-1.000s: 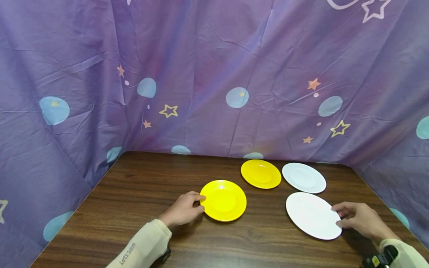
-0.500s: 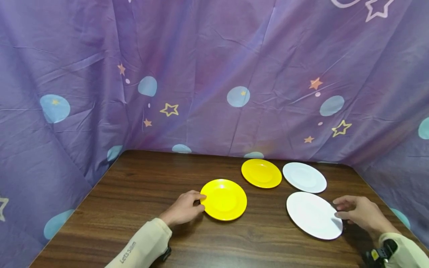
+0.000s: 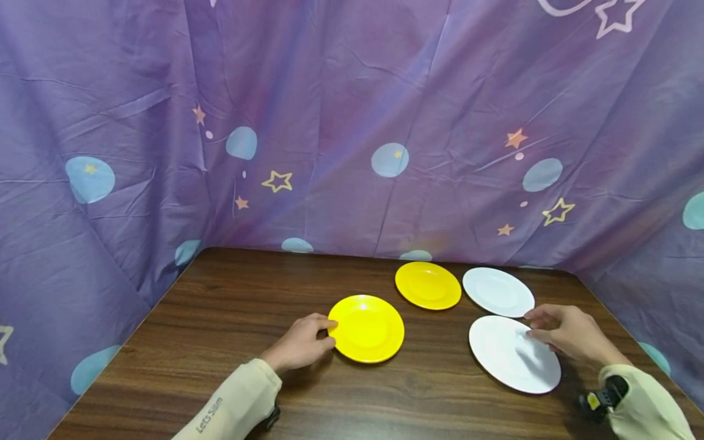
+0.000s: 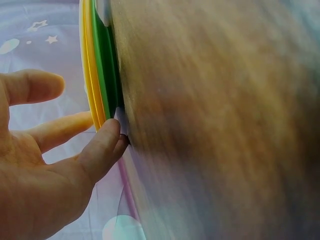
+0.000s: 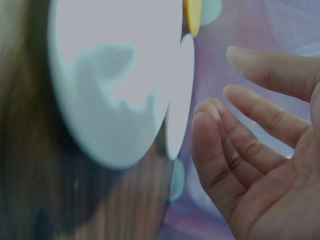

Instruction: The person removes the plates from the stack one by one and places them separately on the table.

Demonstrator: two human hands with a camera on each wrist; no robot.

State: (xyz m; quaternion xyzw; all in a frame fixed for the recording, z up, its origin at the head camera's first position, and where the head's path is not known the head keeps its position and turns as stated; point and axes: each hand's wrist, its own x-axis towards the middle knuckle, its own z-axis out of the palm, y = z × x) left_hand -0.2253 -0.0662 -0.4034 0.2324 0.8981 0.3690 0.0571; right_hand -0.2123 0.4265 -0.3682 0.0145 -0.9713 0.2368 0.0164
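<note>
Left hand [image 3: 302, 343]: pinching the rim of the near yellow plate [image 3: 366, 330].
Left sleeve [image 3: 236, 400]: printed with what looks like "Let's Slim".
Right hand [image 3: 574, 333]: above the near white plate [image 3: 507, 354], fingers loosely curved; my right wrist view shows nothing between them.
Green layer [image 4: 106, 65]: under my left hand's yellow rim — seen from that wrist, hidden from my head view.
Far yellow plate [image 3: 428, 285]: beyond and between my hands.
Far white plate [image 3: 497, 292]: just past my right fingertips.
</note>
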